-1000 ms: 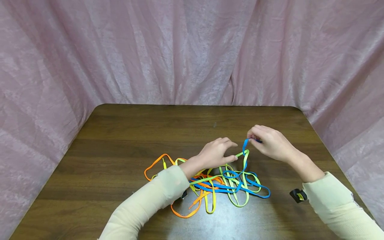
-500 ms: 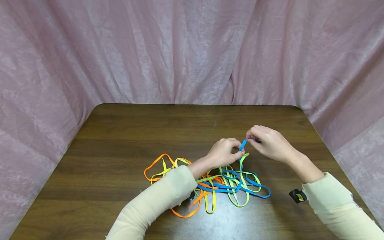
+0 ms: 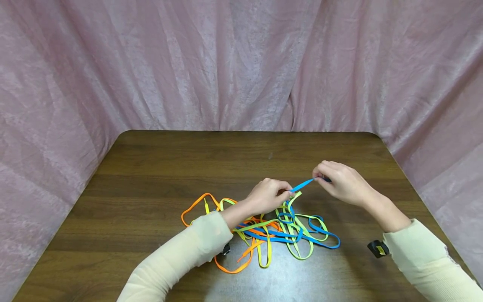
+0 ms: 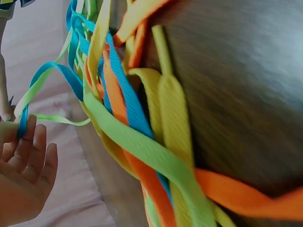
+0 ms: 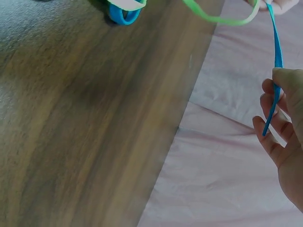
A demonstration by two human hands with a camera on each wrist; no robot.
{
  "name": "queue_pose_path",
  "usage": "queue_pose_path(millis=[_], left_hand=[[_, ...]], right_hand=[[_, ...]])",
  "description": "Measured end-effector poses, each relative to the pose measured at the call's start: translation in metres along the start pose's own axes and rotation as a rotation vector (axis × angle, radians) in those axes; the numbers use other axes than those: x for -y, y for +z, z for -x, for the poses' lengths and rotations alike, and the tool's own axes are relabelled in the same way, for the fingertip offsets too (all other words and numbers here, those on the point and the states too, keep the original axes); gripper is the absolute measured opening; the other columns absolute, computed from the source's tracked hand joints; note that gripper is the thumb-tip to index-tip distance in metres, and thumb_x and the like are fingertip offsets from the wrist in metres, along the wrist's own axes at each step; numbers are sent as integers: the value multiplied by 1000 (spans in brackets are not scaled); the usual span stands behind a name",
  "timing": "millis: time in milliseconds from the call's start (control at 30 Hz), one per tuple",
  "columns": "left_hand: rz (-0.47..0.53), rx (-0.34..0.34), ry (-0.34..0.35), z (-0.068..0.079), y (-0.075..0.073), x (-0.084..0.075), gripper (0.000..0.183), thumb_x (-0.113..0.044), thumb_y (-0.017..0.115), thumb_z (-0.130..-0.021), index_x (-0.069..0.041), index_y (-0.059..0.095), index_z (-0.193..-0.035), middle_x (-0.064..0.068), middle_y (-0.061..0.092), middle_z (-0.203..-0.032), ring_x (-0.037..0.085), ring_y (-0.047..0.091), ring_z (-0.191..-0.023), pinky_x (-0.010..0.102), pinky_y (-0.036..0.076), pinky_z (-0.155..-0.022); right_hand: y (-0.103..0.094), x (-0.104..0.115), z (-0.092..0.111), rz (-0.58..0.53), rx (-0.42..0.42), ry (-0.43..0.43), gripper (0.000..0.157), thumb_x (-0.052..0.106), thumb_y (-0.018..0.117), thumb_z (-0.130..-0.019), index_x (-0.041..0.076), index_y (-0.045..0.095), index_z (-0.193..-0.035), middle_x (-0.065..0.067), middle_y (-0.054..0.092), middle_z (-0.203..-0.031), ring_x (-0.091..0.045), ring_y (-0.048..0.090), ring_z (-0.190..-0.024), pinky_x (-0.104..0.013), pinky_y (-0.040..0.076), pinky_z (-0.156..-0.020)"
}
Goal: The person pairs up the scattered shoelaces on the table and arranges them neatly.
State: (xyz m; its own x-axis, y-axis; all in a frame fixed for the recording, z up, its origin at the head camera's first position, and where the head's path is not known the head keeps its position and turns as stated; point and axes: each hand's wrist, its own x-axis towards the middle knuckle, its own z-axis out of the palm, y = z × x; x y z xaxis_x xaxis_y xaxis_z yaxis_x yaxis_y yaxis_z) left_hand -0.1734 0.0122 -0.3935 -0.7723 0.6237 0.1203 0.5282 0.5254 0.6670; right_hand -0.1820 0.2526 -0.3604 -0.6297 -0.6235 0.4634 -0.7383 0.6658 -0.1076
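A stretch of flat blue shoelace (image 3: 302, 185) runs taut between my two hands. My right hand (image 3: 341, 181) pinches it close to its end, and the blue tip (image 5: 267, 125) sticks out past the thumb in the right wrist view. My left hand (image 3: 267, 196) pinches the same lace between thumb and forefinger. A light green shoelace (image 4: 132, 139) loops up to the left hand's fingertips. Below the hands lies a tangle, where the blue and green laces cross a yellow shoelace (image 3: 269, 247) and an orange shoelace (image 3: 193, 208). The left forearm hides part of the tangle.
The laces lie on a brown wood-grain table (image 3: 181, 155) with rounded far corners. Pink curtains (image 3: 226, 67) hang behind it and at both sides. A small black device (image 3: 378, 248) is worn at the right cuff.
My left hand first reached toward the blue lace, then pinched it and moved left and down. The blue lace has gone from hanging to taut; the right hand shifted slightly.
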Motion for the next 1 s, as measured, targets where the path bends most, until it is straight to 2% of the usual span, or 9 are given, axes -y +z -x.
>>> queue_pose_path(millis=[233, 500, 800, 1000], left_hand=[[-43, 32, -7, 14, -7, 7, 15, -21, 55, -93, -16, 69, -92, -11, 56, -64, 3, 36, -47, 17, 30, -50], [-45, 81, -29, 28, -19, 10, 15, -18, 54, -93, -15, 69, -93, -11, 58, -67, 3, 40, -49, 17, 33, -52], [-69, 90, -44, 41, -38, 10, 13, -16, 56, -92, -14, 69, -92, -7, 57, -64, 4, 40, -47, 19, 32, -49], [-62, 96, -48, 51, -49, 15, 14, -16, 55, -92, -13, 69, -91, -4, 66, -74, 5, 55, -53, 20, 38, -47]], right_hand=[[0, -6, 9, 12, 8, 15, 21, 1, 67, -74, 18, 56, -80, 13, 51, -74, -4, 47, -65, -25, 40, -58], [-2, -10, 15, 21, 10, 30, 23, 0, 67, -73, 18, 55, -80, 14, 50, -74, -2, 44, -67, -25, 40, -59], [-8, -12, 18, 35, 0, 44, 22, -1, 66, -74, 17, 55, -81, 13, 51, -76, -3, 45, -67, -24, 39, -59], [-13, -17, 23, 53, -15, 57, 23, -2, 68, -73, 16, 56, -82, 12, 52, -76, -2, 45, -67, -25, 40, -58]])
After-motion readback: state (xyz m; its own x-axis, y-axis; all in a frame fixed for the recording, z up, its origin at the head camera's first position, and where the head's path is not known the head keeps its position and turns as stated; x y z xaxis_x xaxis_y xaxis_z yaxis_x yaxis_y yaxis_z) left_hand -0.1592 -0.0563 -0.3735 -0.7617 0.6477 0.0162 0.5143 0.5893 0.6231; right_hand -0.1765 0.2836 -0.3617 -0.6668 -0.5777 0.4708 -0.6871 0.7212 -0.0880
